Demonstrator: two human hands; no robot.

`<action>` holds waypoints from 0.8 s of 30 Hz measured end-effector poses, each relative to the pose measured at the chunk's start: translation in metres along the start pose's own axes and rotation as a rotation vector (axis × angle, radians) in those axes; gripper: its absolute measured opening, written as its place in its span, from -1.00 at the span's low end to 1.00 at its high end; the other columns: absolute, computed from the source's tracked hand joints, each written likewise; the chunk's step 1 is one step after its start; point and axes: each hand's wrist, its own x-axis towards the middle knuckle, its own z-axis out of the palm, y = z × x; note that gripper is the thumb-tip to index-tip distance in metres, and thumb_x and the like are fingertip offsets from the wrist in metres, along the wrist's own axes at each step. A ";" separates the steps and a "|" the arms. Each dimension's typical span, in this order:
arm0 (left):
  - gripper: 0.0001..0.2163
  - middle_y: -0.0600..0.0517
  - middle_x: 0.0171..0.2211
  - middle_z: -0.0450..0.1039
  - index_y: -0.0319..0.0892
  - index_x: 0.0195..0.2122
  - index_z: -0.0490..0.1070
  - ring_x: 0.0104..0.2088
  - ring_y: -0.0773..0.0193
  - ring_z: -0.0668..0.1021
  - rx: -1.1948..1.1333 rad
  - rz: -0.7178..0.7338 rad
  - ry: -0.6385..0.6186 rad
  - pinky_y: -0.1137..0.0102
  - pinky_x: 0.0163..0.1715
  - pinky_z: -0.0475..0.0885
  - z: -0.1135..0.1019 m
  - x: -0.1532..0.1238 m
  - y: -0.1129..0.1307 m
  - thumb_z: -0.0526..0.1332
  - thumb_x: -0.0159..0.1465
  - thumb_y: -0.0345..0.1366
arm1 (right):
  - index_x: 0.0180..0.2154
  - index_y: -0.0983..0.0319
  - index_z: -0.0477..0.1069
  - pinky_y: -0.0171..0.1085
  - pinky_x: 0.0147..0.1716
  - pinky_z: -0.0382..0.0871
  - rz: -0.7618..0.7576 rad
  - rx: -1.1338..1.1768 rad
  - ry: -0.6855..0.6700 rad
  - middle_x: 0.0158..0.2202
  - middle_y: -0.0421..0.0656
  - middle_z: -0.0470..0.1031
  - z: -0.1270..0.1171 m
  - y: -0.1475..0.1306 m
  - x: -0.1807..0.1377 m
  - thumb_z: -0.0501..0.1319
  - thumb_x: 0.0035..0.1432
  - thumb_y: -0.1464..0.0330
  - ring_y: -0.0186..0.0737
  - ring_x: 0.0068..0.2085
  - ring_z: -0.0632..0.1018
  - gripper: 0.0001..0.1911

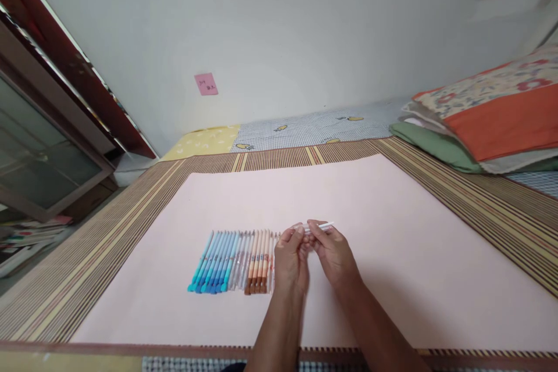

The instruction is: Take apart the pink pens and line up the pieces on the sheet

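My left hand (291, 253) and my right hand (332, 250) meet over the middle of a pink sheet (392, 290). Between their fingertips they pinch a slim pen (325, 225), whose white end sticks out to the right; the rest of it is covered by my fingers. To the left lies a row of pens side by side: blue pens (215, 261), then clear pens (242, 261), then peach and brown pens (258, 267). A few more pens at the row's right end are partly hidden behind my left hand.
Under the sheet is a striped mat (78, 256). Folded bedding (501, 110) is piled at the right, by the wall (305, 40). A pink note (206, 84) sticks to that wall. A glass-fronted cabinet (39, 139) stands at the left.
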 end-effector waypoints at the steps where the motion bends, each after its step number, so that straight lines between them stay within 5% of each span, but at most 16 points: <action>1: -0.71 0.06 -0.51 0.52 -0.30 -0.43 0.57 -0.51 0.47 0.50 0.005 0.006 -0.002 0.56 -0.41 0.40 -0.001 0.000 -0.001 0.58 -0.15 -0.35 | -0.37 0.22 0.56 -0.23 -0.37 0.44 -0.003 -0.006 -0.009 -0.49 -0.24 0.53 0.000 0.000 0.000 0.57 -0.22 0.21 -0.26 -0.43 0.51 -0.63; 8: -0.67 0.08 -0.56 0.51 -0.31 -0.43 0.58 -0.57 0.47 0.46 0.120 0.052 0.043 0.53 -0.48 0.36 -0.007 0.006 0.006 0.59 -0.19 -0.31 | -0.28 0.21 0.60 -0.20 -0.29 0.47 0.012 -0.207 -0.046 -0.40 -0.16 0.58 -0.019 -0.007 0.010 0.51 -0.15 0.07 -0.17 -0.32 0.56 -0.56; 12: -0.67 0.12 -0.61 0.47 -0.29 -0.46 0.56 -0.60 0.49 0.44 0.171 0.038 0.035 0.56 -0.52 0.32 -0.010 0.008 0.013 0.59 -0.20 -0.29 | -0.08 0.15 0.59 -0.12 -0.11 0.47 -0.218 -0.532 -0.072 -0.15 -0.08 0.61 -0.028 -0.025 0.013 0.47 -0.08 0.11 -0.06 -0.11 0.57 -0.50; 16: -0.68 0.11 -0.64 0.46 -0.28 -0.49 0.53 -0.62 0.47 0.44 0.266 0.012 -0.005 0.53 -0.53 0.33 -0.009 0.007 0.015 0.58 -0.20 -0.26 | -0.06 0.01 0.61 -0.04 0.06 0.40 -0.440 -0.864 -0.326 -0.01 -0.11 0.57 -0.028 -0.042 0.006 0.38 0.07 0.21 0.01 0.06 0.51 -0.66; 20: -0.70 0.11 -0.67 0.43 -0.26 -0.51 0.52 -0.64 0.46 0.42 0.402 0.012 -0.044 0.53 -0.57 0.30 -0.008 0.004 0.018 0.55 -0.16 -0.23 | -0.01 -0.02 0.59 -0.09 0.00 0.43 -0.405 -0.961 -0.505 -0.07 -0.13 0.59 -0.028 -0.047 0.000 0.27 0.22 0.27 -0.04 -0.03 0.56 -0.69; 24: -0.72 0.11 -0.67 0.44 -0.26 -0.50 0.52 -0.63 0.45 0.41 0.427 -0.004 -0.069 0.53 -0.57 0.29 -0.007 0.002 0.021 0.53 -0.14 -0.24 | -0.02 0.03 0.61 -0.13 -0.03 0.43 -0.319 -0.924 -0.483 -0.07 -0.13 0.61 -0.025 -0.048 -0.002 0.27 0.21 0.28 -0.05 -0.05 0.58 -0.70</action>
